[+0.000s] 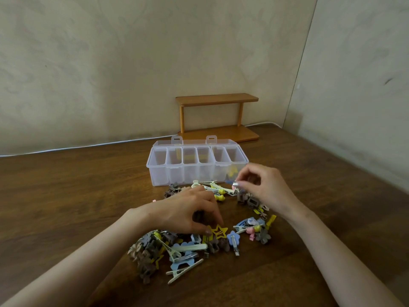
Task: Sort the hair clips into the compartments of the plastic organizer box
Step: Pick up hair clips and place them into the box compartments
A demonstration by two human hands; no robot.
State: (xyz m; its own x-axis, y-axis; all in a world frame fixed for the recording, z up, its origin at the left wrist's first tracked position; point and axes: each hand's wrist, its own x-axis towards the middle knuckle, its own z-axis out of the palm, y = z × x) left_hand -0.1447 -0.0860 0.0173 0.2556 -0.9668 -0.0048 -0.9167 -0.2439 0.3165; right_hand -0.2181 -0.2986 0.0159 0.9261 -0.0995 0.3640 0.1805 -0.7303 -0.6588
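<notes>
You are working in soft, dim, even light with no glare; faint shadows sit under your hands on the worktop [66, 196]. The wide lens bows the wall corner [305, 63], and the picture looks slightly soft throughout, most at the edges.

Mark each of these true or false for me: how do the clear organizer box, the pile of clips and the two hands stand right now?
1. The clear plastic organizer box has its lid open. True.
2. The right hand is empty. False: its fingertips pinch a small blue and silver hair clip.
3. The left hand touches the yellow star-shaped hair clip. True.
4. The brown wooden two-tier shelf stands in front of the box. False: it stands behind it, by the wall.
5. Most clips still lie on the dark wooden table. True.
</notes>
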